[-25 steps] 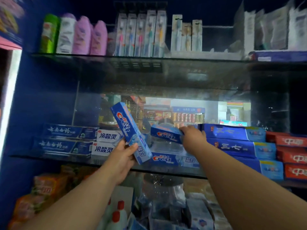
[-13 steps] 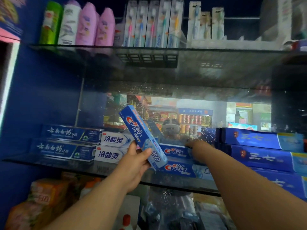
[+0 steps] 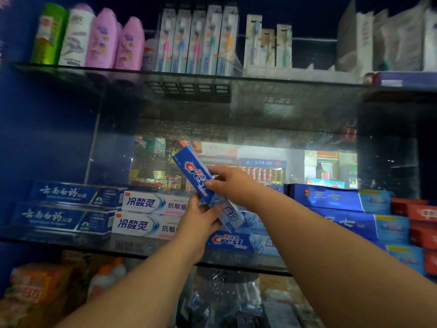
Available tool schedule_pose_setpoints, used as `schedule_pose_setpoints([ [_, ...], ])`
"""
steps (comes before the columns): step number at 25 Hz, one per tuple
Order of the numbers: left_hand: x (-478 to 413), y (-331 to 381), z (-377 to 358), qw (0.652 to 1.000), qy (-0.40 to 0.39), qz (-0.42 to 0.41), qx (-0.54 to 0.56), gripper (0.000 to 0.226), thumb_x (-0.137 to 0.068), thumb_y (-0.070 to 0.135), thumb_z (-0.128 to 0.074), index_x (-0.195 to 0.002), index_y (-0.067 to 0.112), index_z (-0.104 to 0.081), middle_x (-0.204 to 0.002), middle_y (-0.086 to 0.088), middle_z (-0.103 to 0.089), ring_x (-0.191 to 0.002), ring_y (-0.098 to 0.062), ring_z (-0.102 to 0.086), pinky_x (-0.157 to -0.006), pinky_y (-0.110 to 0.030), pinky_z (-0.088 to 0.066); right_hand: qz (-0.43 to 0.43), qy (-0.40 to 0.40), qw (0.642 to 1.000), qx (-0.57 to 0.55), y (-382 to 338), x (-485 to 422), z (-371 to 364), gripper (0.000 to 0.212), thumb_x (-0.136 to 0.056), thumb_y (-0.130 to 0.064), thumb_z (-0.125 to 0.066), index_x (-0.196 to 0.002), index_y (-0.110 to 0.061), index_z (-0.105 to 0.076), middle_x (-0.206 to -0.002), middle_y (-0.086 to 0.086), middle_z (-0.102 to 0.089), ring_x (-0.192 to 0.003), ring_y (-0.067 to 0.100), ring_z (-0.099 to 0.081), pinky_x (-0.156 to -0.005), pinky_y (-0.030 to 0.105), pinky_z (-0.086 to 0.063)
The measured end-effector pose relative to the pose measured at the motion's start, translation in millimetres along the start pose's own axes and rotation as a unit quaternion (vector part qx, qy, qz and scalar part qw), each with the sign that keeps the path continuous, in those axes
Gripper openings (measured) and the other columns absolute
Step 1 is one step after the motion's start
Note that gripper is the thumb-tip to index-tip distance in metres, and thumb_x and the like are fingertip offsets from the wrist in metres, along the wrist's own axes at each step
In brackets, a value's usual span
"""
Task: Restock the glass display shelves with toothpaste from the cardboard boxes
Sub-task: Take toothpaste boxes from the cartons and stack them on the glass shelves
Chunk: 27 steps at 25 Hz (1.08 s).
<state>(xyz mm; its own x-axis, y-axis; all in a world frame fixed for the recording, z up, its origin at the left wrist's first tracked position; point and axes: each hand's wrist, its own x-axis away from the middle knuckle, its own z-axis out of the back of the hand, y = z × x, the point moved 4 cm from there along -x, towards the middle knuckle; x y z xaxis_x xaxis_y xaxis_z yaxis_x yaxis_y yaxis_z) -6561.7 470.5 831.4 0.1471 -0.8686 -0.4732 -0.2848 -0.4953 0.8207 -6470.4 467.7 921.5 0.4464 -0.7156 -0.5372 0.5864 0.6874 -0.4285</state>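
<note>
Crest box [image 3: 196, 178], one: my left hand [image 3: 201, 223] grips it low, and my right hand [image 3: 233, 183], back from the shelf [image 3: 71, 242], now pinches it, shelving next.

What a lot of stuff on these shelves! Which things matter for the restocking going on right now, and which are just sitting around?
In the job: held Crest box, gripped by left hand and right hand; shelved Crest box; glass shelf.
Just there: toothbrushes; bottles; red boxes.
</note>
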Motion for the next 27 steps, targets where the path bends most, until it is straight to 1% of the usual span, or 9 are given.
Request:
schedule_pose_setpoints([
  [2, 0, 8, -1, 0.959, 0.007, -0.062, -0.277, 0.040, -0.095, 0.022, -0.055, -0.133, 0.028, -0.045, -0.125, 0.005, -0.061, -0.105, -0.014, -0.061, -0.079, -0.028, -0.051, -0.009, 0.037, 0.998, 0.047, 8, -2, 13, 0.042, -0.099, -0.031, -0.050, -0.140, -0.024, -0.047, -0.120, 0.006, -0.065, -0.098, 0.020, -0.062, -0.080, 0.035, -0.050],
  [5, -3, -2, 7, 0.746, -0.024, -0.148, -0.649, 0.047, -0.099, 0.037, -0.041, -0.145, 0.031, -0.034, -0.150, 0.007, -0.037, -0.137, -0.015, -0.033, -0.112, -0.038, -0.022, -0.060, 0.014, 0.978, 0.198, 33, 0, 24, 0.041, -0.102, -0.026, -0.044, -0.143, -0.020, -0.043, -0.128, 0.012, -0.059, -0.105, 0.026, -0.058, -0.084, 0.034, -0.046],
  [7, -5, -17, 10, 0.673, -0.059, -0.134, -0.725, 0.048, -0.099, 0.047, -0.032, -0.146, 0.033, -0.032, -0.158, 0.011, -0.018, -0.146, -0.011, -0.009, -0.115, -0.051, 0.005, -0.101, -0.036, 0.952, 0.286, 54, -1, 17, 0.043, -0.103, -0.024, -0.041, -0.145, -0.019, -0.038, -0.134, 0.015, -0.052, -0.115, 0.031, -0.054, -0.091, 0.035, -0.044],
  [9, -6, -25, 10, 0.658, -0.072, -0.121, -0.740, 0.046, -0.098, 0.052, -0.028, -0.138, 0.035, -0.045, -0.156, 0.012, -0.023, -0.146, -0.012, -0.012, -0.112, -0.056, 0.011, -0.118, -0.072, 0.933, 0.333, 70, -5, 4, 0.043, -0.104, -0.026, -0.039, -0.146, -0.020, -0.036, -0.137, 0.016, -0.046, -0.121, 0.033, -0.048, -0.099, 0.038, -0.043],
  [13, -2, -27, 11, 0.638, -0.069, -0.144, -0.753, 0.044, -0.095, 0.053, -0.030, -0.119, 0.031, -0.059, -0.125, 0.015, -0.059, -0.124, -0.009, -0.045, -0.114, -0.052, 0.005, -0.118, -0.071, 0.915, 0.378, 96, -12, -21, 0.041, -0.102, -0.036, -0.039, -0.143, -0.031, -0.039, -0.137, 0.011, -0.037, -0.126, 0.032, -0.036, -0.106, 0.046, -0.035],
  [17, 0, -24, 10, 0.629, -0.070, -0.156, -0.758, 0.043, -0.095, 0.050, -0.030, -0.114, 0.029, -0.062, -0.114, 0.012, -0.063, -0.113, -0.010, -0.052, -0.117, -0.049, 0.003, -0.123, -0.093, 0.909, 0.386, 106, -14, -24, 0.041, -0.104, -0.036, -0.034, -0.145, -0.040, -0.035, -0.150, 0.006, -0.028, -0.136, 0.030, -0.030, -0.114, 0.052, -0.020],
  [20, 3, -23, 9, 0.642, -0.075, -0.161, -0.746, 0.042, -0.095, 0.047, -0.031, -0.113, 0.028, -0.064, -0.113, 0.011, -0.066, -0.107, -0.012, -0.056, -0.118, -0.044, -0.001, -0.130, -0.151, 0.911, 0.362, 101, -12, -21, 0.046, -0.106, -0.025, -0.028, -0.151, -0.034, -0.026, -0.158, 0.007, -0.022, -0.139, 0.031, -0.032, -0.111, 0.042, -0.028],
  [23, 5, -22, 9, 0.634, -0.077, -0.173, -0.750, 0.040, -0.095, 0.044, -0.030, -0.105, 0.025, -0.064, -0.108, 0.009, -0.067, -0.101, -0.014, -0.056, -0.117, -0.042, -0.014, -0.107, -0.134, 0.926, 0.337, 102, -13, -20, 0.045, -0.106, -0.020, -0.029, -0.149, -0.033, -0.031, -0.157, 0.006, -0.028, -0.137, 0.030, -0.036, -0.109, 0.035, -0.032],
  [27, 4, -24, 9, 0.629, -0.075, -0.178, -0.753, 0.038, -0.094, 0.043, -0.030, -0.101, 0.025, -0.063, -0.109, 0.011, -0.066, -0.101, -0.015, -0.055, -0.116, -0.043, -0.016, -0.105, -0.105, 0.926, 0.347, 110, -14, -21, 0.045, -0.106, -0.020, -0.030, -0.146, -0.040, -0.034, -0.155, 0.000, -0.033, -0.138, 0.028, -0.035, -0.115, 0.043, -0.024],
])
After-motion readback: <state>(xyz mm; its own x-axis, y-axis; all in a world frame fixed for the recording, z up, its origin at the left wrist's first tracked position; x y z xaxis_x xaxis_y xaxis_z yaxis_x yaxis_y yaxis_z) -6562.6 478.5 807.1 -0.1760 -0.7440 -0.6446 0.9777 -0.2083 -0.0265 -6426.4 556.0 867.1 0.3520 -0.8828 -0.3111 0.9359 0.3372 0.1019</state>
